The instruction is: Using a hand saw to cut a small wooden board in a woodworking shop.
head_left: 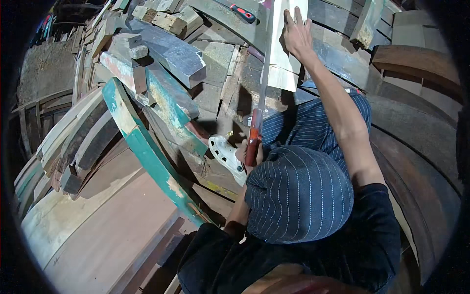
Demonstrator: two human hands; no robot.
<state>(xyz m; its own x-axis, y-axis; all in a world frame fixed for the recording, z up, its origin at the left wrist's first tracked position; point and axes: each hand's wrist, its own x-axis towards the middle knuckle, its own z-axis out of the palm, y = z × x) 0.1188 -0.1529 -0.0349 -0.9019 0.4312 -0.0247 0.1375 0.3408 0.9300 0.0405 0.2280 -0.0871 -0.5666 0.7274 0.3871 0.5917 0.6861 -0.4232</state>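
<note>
My left hand is wrapped round the red-brown handle of a hand saw, partly hidden behind that handle and my raised knee. The saw's long grey blade points away from me, seen nearly edge-on, along the left side of a pale wooden board. I cannot tell whether its teeth are in the wood. On the far part of that board lies my right hand, palm down with the fingers stretched out. A white clog on my foot is just left of the saw handle.
Left of me stand a curved green-painted timber, a thick grey block and stacked curved pieces. A tool with a red-and-black handle lies at the far side. A brown curved beam sits at the right.
</note>
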